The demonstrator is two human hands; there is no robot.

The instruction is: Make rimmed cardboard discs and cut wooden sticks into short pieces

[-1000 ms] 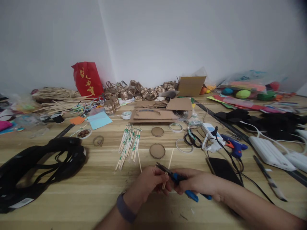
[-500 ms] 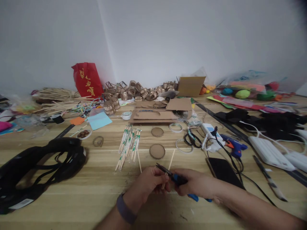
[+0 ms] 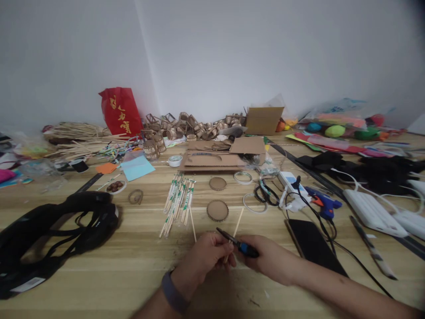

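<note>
My left hand [image 3: 212, 252], with a dark band at the wrist, pinches thin wooden sticks low in the middle of the view. One wooden stick [image 3: 238, 223] slants up past the fingertips to the right, and another stick [image 3: 193, 225] points up on the left side of the hand. Pliers [image 3: 247, 249] with black and blue handles are gripped in my right hand [image 3: 267, 257]. Their dark jaws lie across the stick by my left fingertips; whether they bite on it I cannot tell. Beyond my hands lies a round cardboard disc with a ridged rim [image 3: 218, 210].
Paper-wrapped chopsticks [image 3: 179, 199] lie left of the discs, near a black headset-like strap [image 3: 56, 239]. A smaller disc [image 3: 217, 183] and cardboard sheets [image 3: 212, 161] are further back. To the right are white rings [image 3: 255, 203], a blue glue gun [image 3: 327, 206] and a phone [image 3: 314, 246].
My right hand has closed further round the pliers, and the blue handle ends that showed below it are now hidden. My left hand stays almost in place.
</note>
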